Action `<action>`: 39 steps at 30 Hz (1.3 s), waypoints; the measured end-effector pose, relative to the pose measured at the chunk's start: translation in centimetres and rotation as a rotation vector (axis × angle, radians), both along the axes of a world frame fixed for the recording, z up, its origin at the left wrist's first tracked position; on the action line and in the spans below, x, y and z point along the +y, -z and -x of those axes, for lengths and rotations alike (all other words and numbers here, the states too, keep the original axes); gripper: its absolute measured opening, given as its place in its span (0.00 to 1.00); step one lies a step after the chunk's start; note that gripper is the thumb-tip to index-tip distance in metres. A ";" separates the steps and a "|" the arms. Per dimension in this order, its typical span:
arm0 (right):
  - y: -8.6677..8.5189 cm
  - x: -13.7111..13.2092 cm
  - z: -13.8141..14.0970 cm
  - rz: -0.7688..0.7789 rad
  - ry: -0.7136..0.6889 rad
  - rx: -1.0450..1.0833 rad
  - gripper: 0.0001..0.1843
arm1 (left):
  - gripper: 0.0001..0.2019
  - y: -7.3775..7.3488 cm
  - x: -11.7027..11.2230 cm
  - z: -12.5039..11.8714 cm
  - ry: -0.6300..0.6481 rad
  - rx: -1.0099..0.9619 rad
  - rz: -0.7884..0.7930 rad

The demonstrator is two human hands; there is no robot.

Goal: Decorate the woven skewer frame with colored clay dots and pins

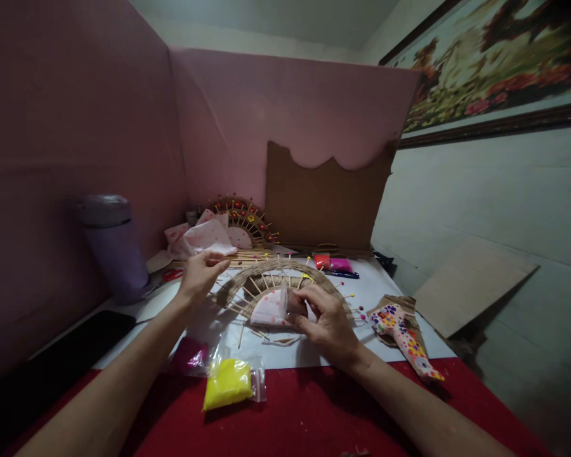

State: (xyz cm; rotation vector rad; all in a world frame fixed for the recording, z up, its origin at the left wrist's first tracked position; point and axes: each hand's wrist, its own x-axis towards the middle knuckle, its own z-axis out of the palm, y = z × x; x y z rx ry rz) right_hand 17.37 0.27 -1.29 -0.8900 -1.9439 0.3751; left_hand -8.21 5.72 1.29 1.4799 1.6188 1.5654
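Observation:
A half-round woven rattan piece with wooden sticks poking out lies on the white sheet. My right hand rests on its near edge, fingers pinched on a pink dotted cloth pad at the piece's centre. My left hand hovers just left of the woven rim, fingers curled with thumb and forefinger pinched together; what they hold is too small to make out. Small bags of yellow clay and magenta clay lie near my left forearm.
A purple tumbler stands at the left by the pink wall. A finished beaded fan piece, pink cloth and a cardboard sheet sit behind. Red and pink clay bags, a pen and a flowered glue gun lie right.

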 end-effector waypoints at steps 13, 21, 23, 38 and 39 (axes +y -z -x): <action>-1.4 0.5 0.2 0.800 -0.415 0.880 0.22 | 0.07 0.7 -6.6 -8.6 0.407 0.519 -0.407; -1.9 -0.4 0.6 0.974 -0.690 1.080 0.22 | 0.05 1.4 -6.7 -9.5 0.317 0.647 -0.646; -1.9 -0.6 0.8 0.964 -0.717 1.047 0.21 | 0.05 1.5 -6.6 -9.5 0.271 0.694 -0.602; -2.2 -0.7 0.1 0.796 -0.588 0.849 0.12 | 0.08 1.5 -5.6 -7.7 0.236 0.410 -0.306; -2.3 -0.7 -0.1 0.802 -0.568 0.868 0.09 | 0.07 1.4 -5.6 -7.7 0.260 0.376 -0.307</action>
